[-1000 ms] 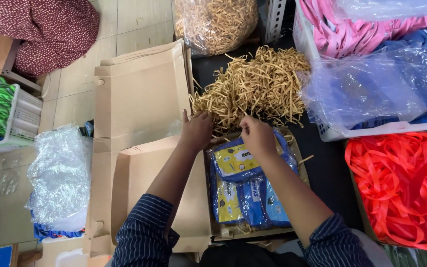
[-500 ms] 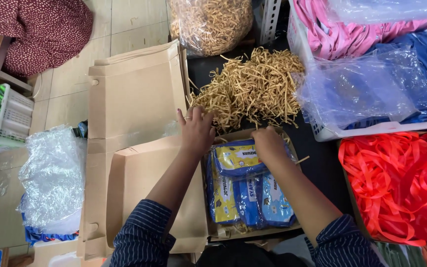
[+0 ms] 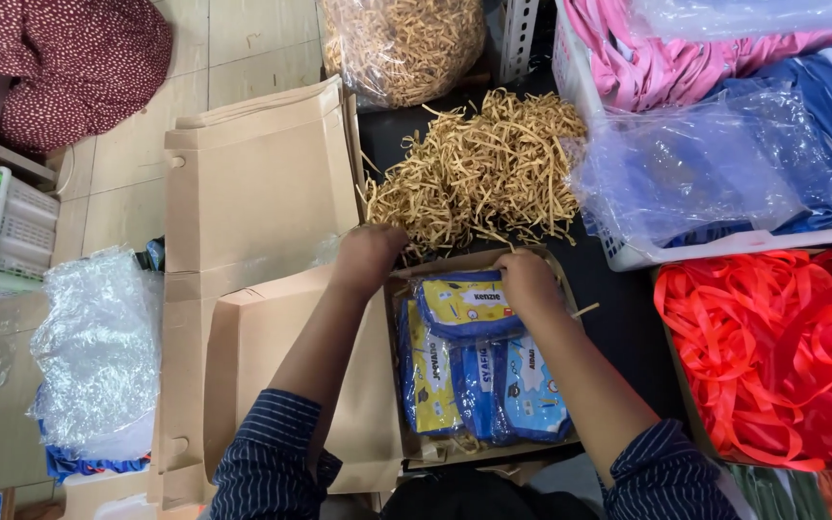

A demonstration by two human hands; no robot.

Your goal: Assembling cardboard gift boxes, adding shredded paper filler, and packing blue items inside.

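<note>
The open cardboard box (image 3: pixel 493 453) is sitting on the dark tabletop (image 3: pixel 618 318) right in front of the person, and everything else is arranging itself around it. Inside the box, several blue and yellow plastic-wrapped pouches (image 3: pixel 479 366) are lying packed side by side, one resting crosswise on top at the far end. The left hand (image 3: pixel 370 255) is hovering at the box's far left corner, fingers curled down into the edge of the shredded paper; whether it is gripping any strands, I cannot tell. The right hand (image 3: pixel 529 284) is pressing down at the box's far right corner, touching the topmost pouch, fingers bent over it rather than closing around it. Just beyond the box, a loose heap of tan shredded paper (image 3: pixel 479 178) is spreading across the tabletop, and farther beyond that a clear bag (image 3: pixel 402 43) is bulging with more of the same. To the box's left, flat brown cardboard sheets (image 3: pixel 257 193) are stacking up, with a bundle of clear plastic wrap (image 3: pixel 93 351) lying farther left on the floor. To the box's right, a crate is brimming with orange ribbons (image 3: pixel 772 356). Beyond that, a white basket (image 3: pixel 628 252) is holding pink and blue fabric under clear plastic.
</note>
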